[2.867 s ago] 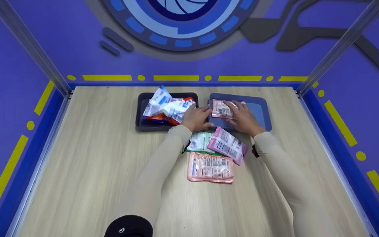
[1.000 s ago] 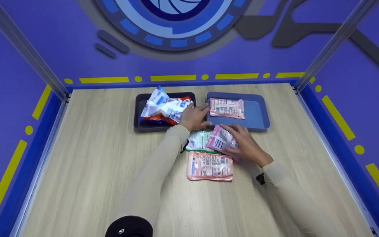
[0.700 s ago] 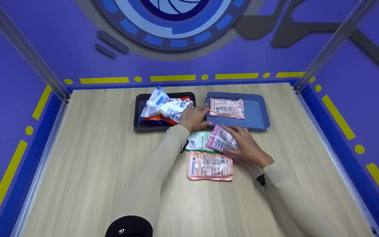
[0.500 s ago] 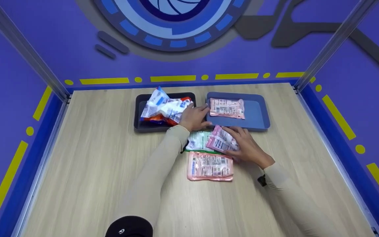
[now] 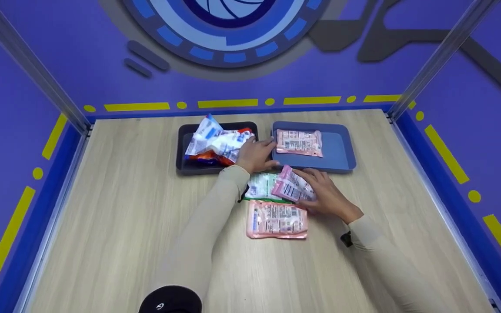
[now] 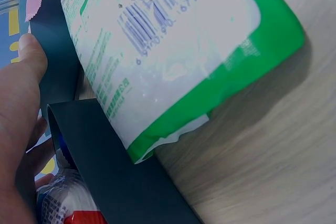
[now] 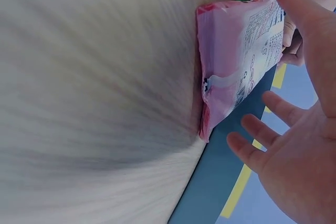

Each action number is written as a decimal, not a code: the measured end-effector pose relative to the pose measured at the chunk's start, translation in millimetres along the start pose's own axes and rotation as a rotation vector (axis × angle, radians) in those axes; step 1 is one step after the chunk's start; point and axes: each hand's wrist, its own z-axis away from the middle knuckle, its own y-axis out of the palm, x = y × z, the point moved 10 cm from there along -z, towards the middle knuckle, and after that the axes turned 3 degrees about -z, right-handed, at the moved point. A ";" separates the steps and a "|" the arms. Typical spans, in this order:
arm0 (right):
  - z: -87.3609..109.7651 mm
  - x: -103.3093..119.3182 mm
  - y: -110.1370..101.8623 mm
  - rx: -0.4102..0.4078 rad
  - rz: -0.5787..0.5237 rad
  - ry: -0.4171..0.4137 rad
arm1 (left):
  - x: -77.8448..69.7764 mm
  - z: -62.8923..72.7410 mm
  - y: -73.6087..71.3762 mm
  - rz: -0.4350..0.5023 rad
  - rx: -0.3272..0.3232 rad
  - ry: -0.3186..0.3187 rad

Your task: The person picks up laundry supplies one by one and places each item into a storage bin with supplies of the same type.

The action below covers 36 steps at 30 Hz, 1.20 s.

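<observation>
My left hand (image 5: 257, 155) rests across the neighbouring rims of two trays, fingers loose. Beside its wrist lies a white and green soft plastic packet (image 6: 163, 51), barcode up, partly under a mauve-pink packet (image 5: 292, 186). Over that mauve packet my right hand (image 5: 326, 193) is spread, hiding its right end. In the right wrist view the thumb (image 7: 302, 9) is at the packet's corner, while the straight fingers (image 7: 257, 129) stand apart from it. A salmon-pink packet (image 5: 278, 220) lies nearest the body. Another salmon-pink packet (image 5: 299, 142) lies in the blue-grey tray (image 5: 341, 152).
The dark tray (image 5: 185, 167) on the left holds white-and-blue and red-orange packets (image 5: 220, 143), one corner standing above the rim. Purple walls (image 5: 250, 93) enclose the wooden table (image 5: 124, 195) at the back and both sides. A black cap-like thing (image 5: 170, 300) shows at the bottom edge.
My right hand has let go of the salmon-pink packet in the right tray and come down to the mauve packet on the table. My left hand has stayed put.
</observation>
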 end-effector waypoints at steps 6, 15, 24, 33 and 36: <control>0.8 2.0 2.7 -0.003 0.001 -0.038 | 0.3 -0.5 1.1 -0.060 0.011 -0.007; 0.6 2.4 5.4 0.001 0.018 -0.052 | -0.1 0.9 -0.1 -0.044 0.013 -0.007; 1.1 1.5 7.5 0.007 0.028 -0.060 | -0.4 0.4 -0.7 -0.033 0.015 0.005; 1.7 -1.7 11.9 0.058 -0.002 0.000 | 0.5 -1.9 1.6 -0.034 0.017 0.001; 1.7 -1.8 12.9 0.066 0.001 0.005 | -0.1 -2.0 1.4 -0.031 0.015 0.004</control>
